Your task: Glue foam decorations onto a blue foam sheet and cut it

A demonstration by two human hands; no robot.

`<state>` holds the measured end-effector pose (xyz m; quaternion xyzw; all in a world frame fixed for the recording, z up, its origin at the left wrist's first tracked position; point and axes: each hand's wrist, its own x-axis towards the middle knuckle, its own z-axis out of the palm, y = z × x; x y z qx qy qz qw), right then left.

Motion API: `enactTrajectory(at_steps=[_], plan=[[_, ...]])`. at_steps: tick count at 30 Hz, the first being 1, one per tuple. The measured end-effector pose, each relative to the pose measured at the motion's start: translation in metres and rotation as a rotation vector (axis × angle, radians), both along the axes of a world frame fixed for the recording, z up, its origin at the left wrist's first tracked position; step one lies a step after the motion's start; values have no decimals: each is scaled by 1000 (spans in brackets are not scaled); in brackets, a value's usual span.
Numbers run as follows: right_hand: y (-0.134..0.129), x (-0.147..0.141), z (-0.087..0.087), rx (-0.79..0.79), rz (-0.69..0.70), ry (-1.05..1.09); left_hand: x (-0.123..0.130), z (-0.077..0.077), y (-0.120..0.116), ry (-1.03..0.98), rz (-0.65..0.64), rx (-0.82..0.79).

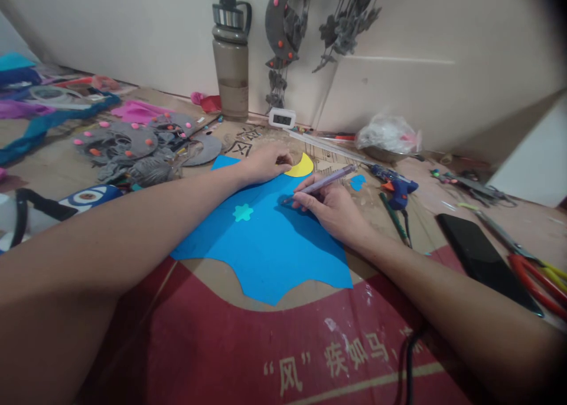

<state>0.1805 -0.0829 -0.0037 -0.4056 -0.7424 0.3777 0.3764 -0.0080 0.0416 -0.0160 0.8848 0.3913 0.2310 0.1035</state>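
Observation:
A blue sheet [274, 245] with a scalloped lower edge lies on the cardboard surface. My right hand [330, 204] grips a purple pen [328, 179], its tip at the sheet near the middle. My left hand [268, 162] rests at the sheet's upper edge, fingers curled at the left end of a yellow crescent [302, 166]; whether it pinches the crescent is hard to make out. A small green flower-like piece [243, 212] lies on the left part of the sheet. Small blue scraps [357, 182] sit just right of the pen.
Behind stand a water bottle [233, 68] and a small digital clock [282, 118]. Grey felt decorations [128, 142] lie at the left. On the right are a blue glue gun [401, 191], a green pencil [394, 218], a black phone [485, 260] and red-handled scissors [531, 275].

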Motion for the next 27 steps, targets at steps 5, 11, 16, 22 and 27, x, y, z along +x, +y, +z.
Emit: enactTrajectory(at_steps=[5, 11, 16, 22, 27], plan=[[0, 0, -1, 15, 7, -8, 1, -1, 1, -6, 9, -5], [1, 0, -1, 33, 12, -29, 0, -2, 2, -11, 16, -3], [-1, 0, 0, 53, 19, -46, 1, -1, 1, -9, -4, 19], [-2, 1, 1, 34, 22, -70, 0, -2, 2, -20, -18, 36], [-3, 0, 2, 17, 5, -70, 1, -2, 1, -8, -1, 36]])
